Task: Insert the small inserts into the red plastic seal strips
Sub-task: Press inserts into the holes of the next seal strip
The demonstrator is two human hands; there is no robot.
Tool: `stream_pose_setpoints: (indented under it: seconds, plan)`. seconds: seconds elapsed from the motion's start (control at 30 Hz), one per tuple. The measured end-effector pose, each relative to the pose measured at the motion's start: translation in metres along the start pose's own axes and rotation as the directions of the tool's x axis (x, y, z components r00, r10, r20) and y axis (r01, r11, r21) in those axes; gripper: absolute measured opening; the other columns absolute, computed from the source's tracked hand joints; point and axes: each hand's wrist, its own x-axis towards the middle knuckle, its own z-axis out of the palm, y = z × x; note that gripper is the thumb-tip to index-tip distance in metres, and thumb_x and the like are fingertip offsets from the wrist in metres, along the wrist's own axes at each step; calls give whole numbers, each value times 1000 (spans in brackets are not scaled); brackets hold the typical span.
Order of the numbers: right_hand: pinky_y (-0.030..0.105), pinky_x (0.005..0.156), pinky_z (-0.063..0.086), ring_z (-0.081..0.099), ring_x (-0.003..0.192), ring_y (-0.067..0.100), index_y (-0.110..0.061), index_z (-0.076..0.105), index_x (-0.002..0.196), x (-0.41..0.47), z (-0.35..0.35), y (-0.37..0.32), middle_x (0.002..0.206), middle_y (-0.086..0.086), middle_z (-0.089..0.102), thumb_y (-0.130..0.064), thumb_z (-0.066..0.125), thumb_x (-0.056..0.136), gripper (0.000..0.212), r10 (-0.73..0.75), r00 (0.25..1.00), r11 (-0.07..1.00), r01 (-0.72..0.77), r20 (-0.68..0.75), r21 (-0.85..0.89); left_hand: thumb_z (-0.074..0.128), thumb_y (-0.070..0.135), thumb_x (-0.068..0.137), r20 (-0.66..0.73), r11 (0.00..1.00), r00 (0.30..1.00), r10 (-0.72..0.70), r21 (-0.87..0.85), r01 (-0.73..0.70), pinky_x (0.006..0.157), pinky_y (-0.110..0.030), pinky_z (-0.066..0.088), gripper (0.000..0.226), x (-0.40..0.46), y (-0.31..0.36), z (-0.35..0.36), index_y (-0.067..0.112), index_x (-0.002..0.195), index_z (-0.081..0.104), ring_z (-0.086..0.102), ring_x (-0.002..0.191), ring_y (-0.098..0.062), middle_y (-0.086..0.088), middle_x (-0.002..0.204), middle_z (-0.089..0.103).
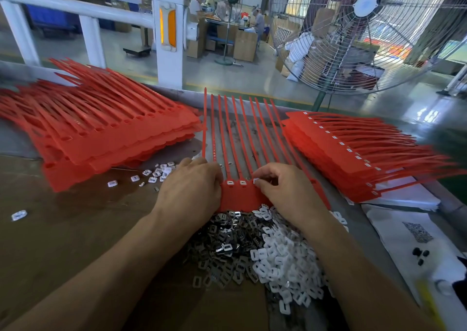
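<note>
- At the counter's near edge lies a heap of inserts: white ones (pixel 285 262) to the right, metal ones (pixel 222 237) to the left, directly under both wrists.
- Just beyond the heap lies the strip (pixel 240 195), a red row of seals joined at the heads, its tails running straight away toward the far edge.
- The left hand (pixel 190 191) rests on the strip's left end with fingers curved over it, holding it down.
- The right hand (pixel 285 191) pinches a white insert (pixel 256 180) at the head row, just right of two seated inserts (pixel 236 183).
- The open sockets seem to continue rightward, so the right hand is nearer the next one.
- Farther off, a left stack (pixel 106 133) looks unfilled; a right stack (pixel 353 153) shows white inserts.
</note>
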Motion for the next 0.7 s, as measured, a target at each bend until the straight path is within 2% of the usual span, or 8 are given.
stream_pose_setpoints:
  seconds: [0.13,0.3,0.47,0.6,0.7]
  plan:
    - [7,76,41,60,93,-8,-26,76,111,-1,-1,-1,102,-16,70,-24,70,98,14,-7,1000,1000,7,13,-12,50,24,95,4,1000,1000,2,4,-2,87,-39,48,20,0,0,0,27,100,70,51,103,-20,6,102,62]
    - [21,90,47,62,100,3,-25,78,110,-1,0,-2,109,-12,70,-22,71,97,15,-10,1000,1000,10,-1,-25,49,24,95,6,1000,1000,4,5,-4,88,-40,48,20,0,0,0,25,99,69,52,103,-21,5,102,62]
    - [16,88,46,63,101,1,-25,79,112,-1,1,-2,112,-11,71,-21,72,97,18,17,1000,1000,-17,-19,4,50,25,96,-2,1000,1000,4,9,-4,88,-39,48,19,1,1,1,26,100,69,51,103,-20,6,102,62]
    - [1,72,36,56,93,-16,-30,73,119,-4,-1,1,105,-21,67,-22,72,96,24,52,998,998,-51,-28,21,50,27,96,-6,1000,1000,6,4,-6,87,-38,48,19,0,0,1,27,99,68,51,102,-19,7,101,61]
    - [1,75,36,59,96,-13,-28,75,118,-9,-4,2,108,-19,70,-18,70,97,24,20,1000,1000,-20,-24,-9,50,27,96,-8,1000,1000,9,1,-9,87,-38,48,18,0,0,1,28,99,68,50,101,-18,7,101,60]
